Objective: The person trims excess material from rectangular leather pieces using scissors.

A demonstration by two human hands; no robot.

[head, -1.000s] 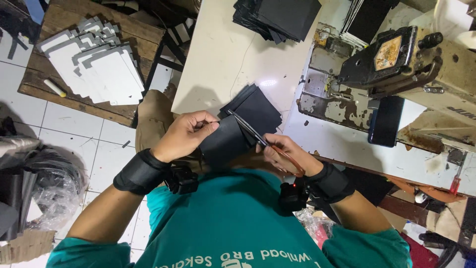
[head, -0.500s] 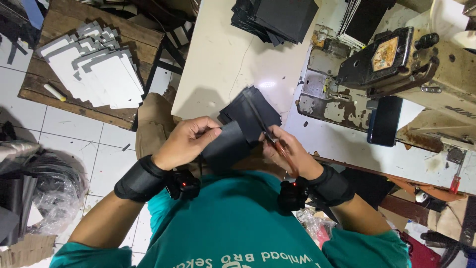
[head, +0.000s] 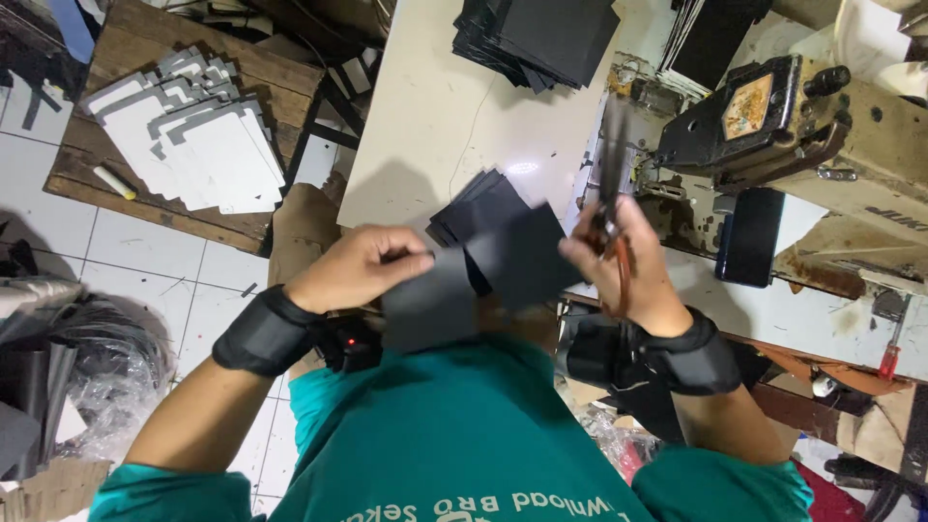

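Right now the left hand pinches the edge of a black sheet piece, thumb and fingers closed on it, and that piece hangs in front of the teal shirt, just off the near edge of the white table. Over on the other side, the right hand is wrapped around a pair of scissors with reddish-brown handles, blades pointing up and away from the body (motion blur smears the tips, so whether the blades stand apart or together I cannot tell). The hand itself is firmly closed on the handles. Both wrists wear black wrist straps, and a small device sits on each. Behind the held piece, a fanned stack of black cut pieces lies at the table edge, touching or just under the held sheet. Further up the table sits a bigger pile of black sheets. To the right stands an old sewing machine, cream body, rust-stained base, with a dark phone lying just below it. Down on the left, a wooden board on the tiled floor carries a spread of grey-white card patterns, well apart from both hands.
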